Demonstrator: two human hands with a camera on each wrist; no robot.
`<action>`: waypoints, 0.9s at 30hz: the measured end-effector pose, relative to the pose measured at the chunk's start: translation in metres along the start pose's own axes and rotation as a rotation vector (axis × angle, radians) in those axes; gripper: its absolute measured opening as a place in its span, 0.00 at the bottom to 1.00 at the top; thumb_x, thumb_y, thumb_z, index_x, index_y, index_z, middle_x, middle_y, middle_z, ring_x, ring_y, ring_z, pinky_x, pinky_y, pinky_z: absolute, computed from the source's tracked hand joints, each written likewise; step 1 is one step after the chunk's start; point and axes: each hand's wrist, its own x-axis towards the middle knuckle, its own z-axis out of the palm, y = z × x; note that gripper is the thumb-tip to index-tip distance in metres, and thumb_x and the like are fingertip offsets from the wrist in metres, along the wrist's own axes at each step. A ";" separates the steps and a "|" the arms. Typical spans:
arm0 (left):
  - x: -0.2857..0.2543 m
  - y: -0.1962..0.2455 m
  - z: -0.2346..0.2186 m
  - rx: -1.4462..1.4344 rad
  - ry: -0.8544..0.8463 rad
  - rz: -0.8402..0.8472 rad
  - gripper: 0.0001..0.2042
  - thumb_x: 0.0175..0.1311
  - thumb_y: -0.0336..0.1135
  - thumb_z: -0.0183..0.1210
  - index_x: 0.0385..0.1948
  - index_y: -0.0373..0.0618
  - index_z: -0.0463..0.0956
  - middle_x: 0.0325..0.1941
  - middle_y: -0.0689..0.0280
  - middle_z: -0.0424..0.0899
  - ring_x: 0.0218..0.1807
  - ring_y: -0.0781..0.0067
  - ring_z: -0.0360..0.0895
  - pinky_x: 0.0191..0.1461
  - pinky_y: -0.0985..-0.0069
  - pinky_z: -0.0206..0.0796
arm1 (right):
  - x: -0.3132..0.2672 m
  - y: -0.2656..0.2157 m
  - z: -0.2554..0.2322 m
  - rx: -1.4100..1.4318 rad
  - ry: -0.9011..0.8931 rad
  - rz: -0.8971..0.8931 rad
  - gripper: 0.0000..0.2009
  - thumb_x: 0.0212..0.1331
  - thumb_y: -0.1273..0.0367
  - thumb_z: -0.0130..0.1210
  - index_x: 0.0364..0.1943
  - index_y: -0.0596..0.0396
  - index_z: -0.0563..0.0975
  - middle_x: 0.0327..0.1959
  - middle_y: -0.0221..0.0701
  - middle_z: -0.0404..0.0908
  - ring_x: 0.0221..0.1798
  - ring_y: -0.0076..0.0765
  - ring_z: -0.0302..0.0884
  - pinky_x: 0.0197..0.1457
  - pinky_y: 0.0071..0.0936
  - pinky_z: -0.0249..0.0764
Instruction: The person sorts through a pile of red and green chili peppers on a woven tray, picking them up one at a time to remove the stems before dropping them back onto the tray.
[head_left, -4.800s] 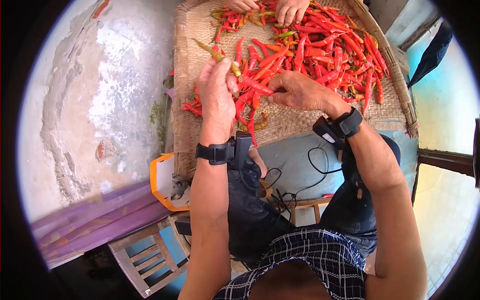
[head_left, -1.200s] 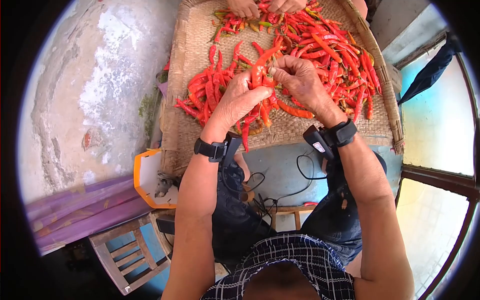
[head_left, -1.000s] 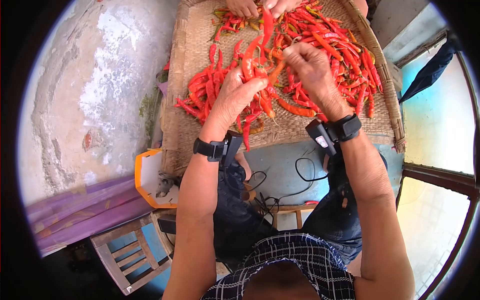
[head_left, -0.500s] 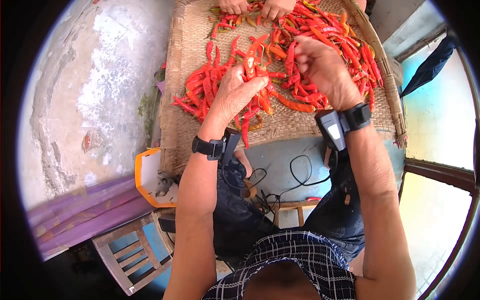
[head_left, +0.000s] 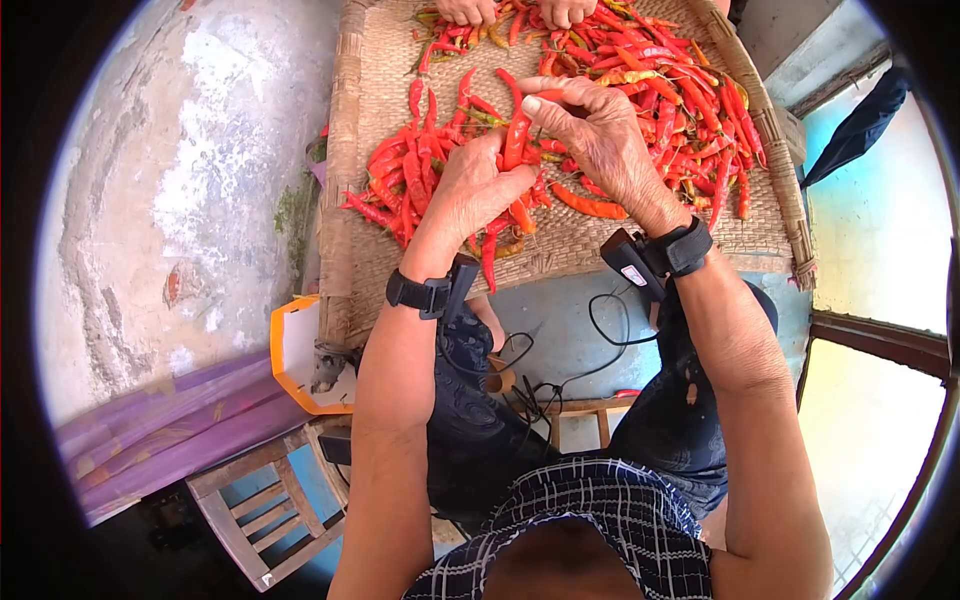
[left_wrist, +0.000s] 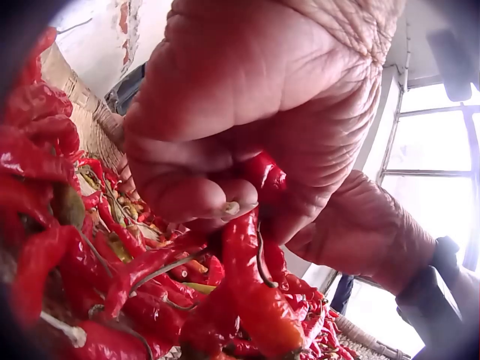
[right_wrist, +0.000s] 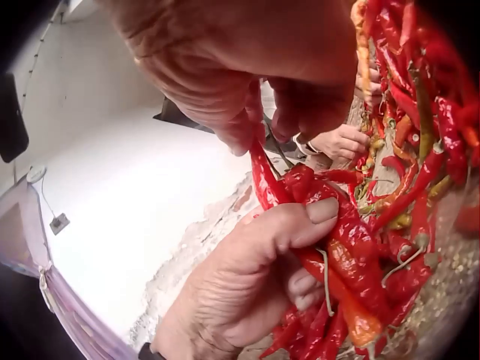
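My left hand [head_left: 472, 192] grips a small bunch of red chili peppers [right_wrist: 349, 244] over the near part of a woven tray [head_left: 570, 250]. The left thumb lies across the bunch in the right wrist view. My right hand [head_left: 610, 145] is beside it, its thumb and fingertips pinching the upper end of a red chili pepper [right_wrist: 264, 178] that sticks up from the bunch. In the left wrist view, glossy peppers [left_wrist: 255, 292] hang below the curled left fingers, some with thin stems. My left palm is hidden behind the peppers.
A large heap of red chili peppers [head_left: 690, 130] covers the tray's right side, and a smaller pile [head_left: 400, 175] lies at left. Another person's hands [head_left: 565, 12] work at the far side. A wall [head_left: 200, 200] stands left; black cables [head_left: 550, 390] hang below.
The left hand held a yellowish-green pepper at first and now grips red ones. My right hand reached right over the heap, then came back left to the bunch.
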 end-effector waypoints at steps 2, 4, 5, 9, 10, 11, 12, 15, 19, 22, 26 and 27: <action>0.000 -0.004 0.001 -0.008 0.015 -0.004 0.14 0.54 0.35 0.60 0.39 0.36 0.75 0.33 0.63 0.82 0.36 0.75 0.77 0.41 0.73 0.69 | 0.000 0.000 0.002 0.044 0.046 -0.006 0.11 0.59 0.66 0.60 0.41 0.58 0.81 0.26 0.26 0.79 0.30 0.17 0.71 0.34 0.20 0.69; -0.001 -0.007 0.001 0.012 0.051 0.030 0.15 0.54 0.35 0.60 0.39 0.36 0.75 0.34 0.62 0.82 0.36 0.74 0.78 0.42 0.73 0.69 | 0.004 -0.010 0.000 0.087 0.095 -0.011 0.11 0.59 0.67 0.59 0.42 0.58 0.80 0.25 0.25 0.78 0.29 0.17 0.71 0.34 0.19 0.69; -0.001 -0.007 0.001 0.012 0.051 0.030 0.15 0.54 0.35 0.60 0.39 0.36 0.75 0.34 0.62 0.82 0.36 0.74 0.78 0.42 0.73 0.69 | 0.006 -0.016 -0.006 0.187 0.113 0.098 0.11 0.60 0.67 0.59 0.42 0.58 0.80 0.25 0.24 0.77 0.28 0.16 0.71 0.33 0.17 0.69; 0.001 -0.010 -0.001 0.137 0.099 0.012 0.14 0.54 0.34 0.60 0.39 0.35 0.75 0.32 0.62 0.81 0.34 0.75 0.77 0.41 0.73 0.68 | 0.013 -0.012 -0.025 0.433 0.276 0.351 0.09 0.63 0.65 0.54 0.39 0.56 0.80 0.25 0.23 0.77 0.23 0.16 0.68 0.28 0.15 0.67; 0.002 -0.011 -0.001 0.153 0.128 0.010 0.14 0.54 0.34 0.60 0.38 0.35 0.75 0.32 0.62 0.81 0.34 0.76 0.76 0.40 0.74 0.68 | 0.015 -0.006 -0.033 0.512 0.312 0.362 0.08 0.63 0.66 0.54 0.37 0.55 0.79 0.25 0.24 0.77 0.23 0.17 0.69 0.28 0.17 0.68; 0.002 -0.012 -0.002 0.153 0.127 0.011 0.14 0.54 0.34 0.60 0.38 0.35 0.75 0.32 0.62 0.81 0.34 0.76 0.76 0.40 0.74 0.68 | 0.017 -0.001 -0.041 0.512 0.313 0.361 0.08 0.63 0.66 0.54 0.37 0.55 0.79 0.25 0.24 0.77 0.23 0.17 0.69 0.28 0.17 0.68; 0.003 -0.011 -0.003 0.093 0.132 0.012 0.13 0.55 0.34 0.61 0.38 0.35 0.75 0.31 0.63 0.81 0.33 0.77 0.76 0.39 0.75 0.67 | 0.020 0.004 -0.050 0.600 0.359 0.394 0.08 0.64 0.66 0.53 0.39 0.56 0.78 0.27 0.26 0.78 0.26 0.19 0.71 0.30 0.18 0.70; 0.004 -0.013 -0.003 -0.002 0.166 0.053 0.14 0.54 0.37 0.61 0.37 0.35 0.75 0.29 0.59 0.81 0.32 0.70 0.77 0.39 0.71 0.68 | 0.027 0.014 -0.071 0.891 0.487 0.460 0.08 0.64 0.67 0.52 0.39 0.57 0.75 0.29 0.30 0.79 0.28 0.23 0.74 0.33 0.21 0.73; 0.003 -0.009 -0.001 -0.072 0.220 0.119 0.15 0.53 0.38 0.62 0.35 0.35 0.76 0.27 0.58 0.82 0.28 0.68 0.79 0.36 0.70 0.68 | 0.020 0.015 -0.070 0.979 0.480 0.550 0.09 0.65 0.67 0.50 0.40 0.60 0.73 0.30 0.34 0.79 0.30 0.28 0.76 0.35 0.22 0.75; 0.004 -0.007 0.000 -0.127 0.227 0.089 0.14 0.53 0.37 0.63 0.34 0.35 0.76 0.25 0.62 0.81 0.26 0.75 0.76 0.33 0.74 0.67 | 0.012 0.008 -0.052 0.768 0.319 0.622 0.13 0.65 0.64 0.51 0.43 0.62 0.74 0.34 0.35 0.81 0.32 0.27 0.77 0.34 0.22 0.74; 0.006 -0.012 0.001 -0.298 0.254 0.080 0.12 0.54 0.37 0.63 0.33 0.36 0.77 0.24 0.67 0.80 0.26 0.81 0.74 0.31 0.78 0.66 | -0.003 0.000 -0.022 0.139 -0.173 0.365 0.15 0.61 0.63 0.55 0.42 0.64 0.77 0.31 0.34 0.81 0.31 0.24 0.76 0.33 0.25 0.73; 0.003 -0.008 -0.001 -0.357 0.241 0.068 0.11 0.55 0.37 0.62 0.33 0.37 0.77 0.24 0.69 0.79 0.26 0.83 0.72 0.31 0.79 0.65 | -0.006 0.003 -0.015 -0.056 -0.304 0.201 0.15 0.60 0.64 0.57 0.41 0.64 0.78 0.28 0.33 0.81 0.30 0.23 0.75 0.32 0.26 0.72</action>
